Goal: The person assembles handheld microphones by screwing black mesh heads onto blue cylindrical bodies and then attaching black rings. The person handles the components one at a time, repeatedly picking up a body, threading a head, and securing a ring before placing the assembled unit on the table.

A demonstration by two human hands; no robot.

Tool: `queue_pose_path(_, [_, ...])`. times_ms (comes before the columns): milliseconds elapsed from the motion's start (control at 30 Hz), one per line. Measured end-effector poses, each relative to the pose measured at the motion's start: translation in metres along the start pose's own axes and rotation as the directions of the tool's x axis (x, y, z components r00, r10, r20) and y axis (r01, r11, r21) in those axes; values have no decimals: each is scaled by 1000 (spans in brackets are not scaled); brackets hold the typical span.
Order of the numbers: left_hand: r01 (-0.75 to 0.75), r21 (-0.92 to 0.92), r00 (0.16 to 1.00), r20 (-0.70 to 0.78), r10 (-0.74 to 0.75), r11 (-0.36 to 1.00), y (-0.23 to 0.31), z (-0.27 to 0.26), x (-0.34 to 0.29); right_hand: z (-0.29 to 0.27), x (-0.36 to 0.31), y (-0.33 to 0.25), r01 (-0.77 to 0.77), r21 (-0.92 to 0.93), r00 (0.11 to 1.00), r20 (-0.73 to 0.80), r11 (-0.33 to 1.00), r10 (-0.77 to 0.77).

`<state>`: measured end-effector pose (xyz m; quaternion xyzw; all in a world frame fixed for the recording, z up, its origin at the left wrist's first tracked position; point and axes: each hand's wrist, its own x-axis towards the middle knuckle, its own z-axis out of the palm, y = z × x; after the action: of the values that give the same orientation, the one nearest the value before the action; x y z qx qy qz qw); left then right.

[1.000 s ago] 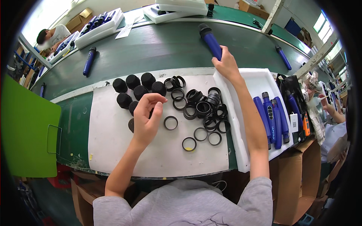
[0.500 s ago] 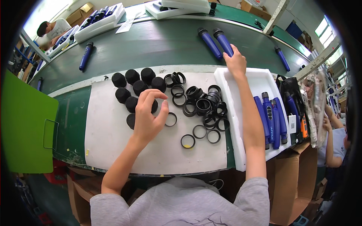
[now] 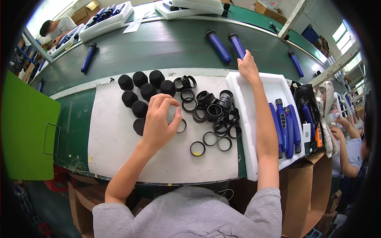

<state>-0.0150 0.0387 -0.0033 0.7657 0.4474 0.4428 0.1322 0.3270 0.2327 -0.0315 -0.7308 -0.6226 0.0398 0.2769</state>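
Observation:
My right hand reaches over the white foam tray and grips the lower end of a blue microphone handle on the dark green belt. Left of it, a second blue microphone handle lies on the belt. Over the white work sheet hovers my left hand, fingers curved and thumb apart, with pale sheet visible in the gap. Beside that hand stand several black mesh microphone heads. A black ring is partly hidden behind its thumb. More black rings lie loosely piled to the right.
The white foam tray on the right holds several blue microphone handles. A green panel stands at the left. Other blue handles lie along the belt. Foam trays are at the back; co-workers are at both sides.
My right hand has drawn the gripped handle slightly nearer and right, away from its neighbour, which has shifted left. My left hand has moved a little right.

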Motion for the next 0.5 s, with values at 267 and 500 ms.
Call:
queue_pose_path(267, [-26,28,1000,10,26,999,-3,1,0,-6,-3,-12,-71,-105,997,-3,992,71])
queue_pose_path(500, [-36,58,999,27,34,998,-2,3,-1,2,-1,-5,-78,-123,988,-140,989,60])
